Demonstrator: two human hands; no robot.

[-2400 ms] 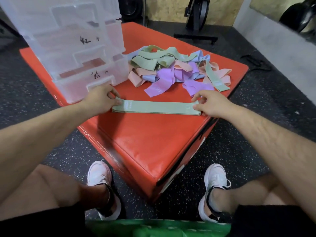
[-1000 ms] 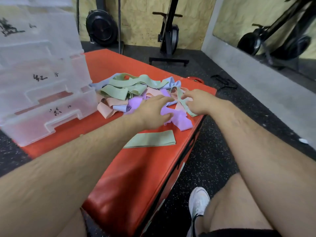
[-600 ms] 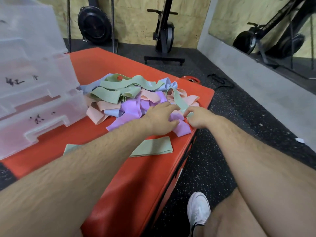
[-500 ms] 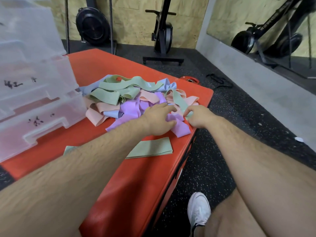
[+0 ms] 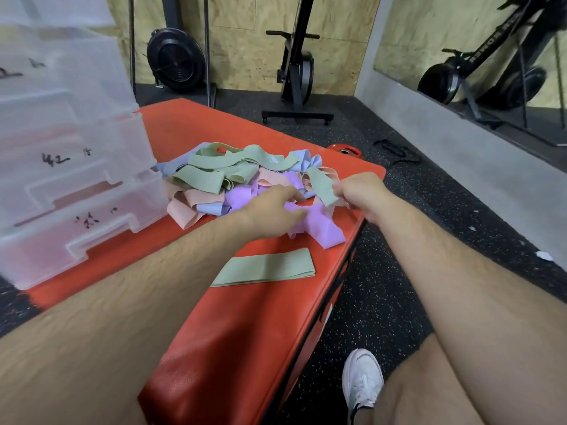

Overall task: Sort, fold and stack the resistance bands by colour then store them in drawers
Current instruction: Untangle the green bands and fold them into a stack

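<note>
Orange box [image 5: 245,332] on a gym floor: the right hand [image 5: 362,191] pinches one end of a green band [image 5: 320,185], whose length trails up-left into the pile [image 5: 214,182]. Beside it, the left hand [image 5: 273,210] rests loose-fingered on a purple band [image 5: 325,228]. Nearer the person lies a folded green band [image 5: 267,266] with bare surface around it, and the box edge runs just right of the grip.

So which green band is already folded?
The folded green band lying flat, alone on the red box, nearer than the pile; the others are tangled in it.
</note>
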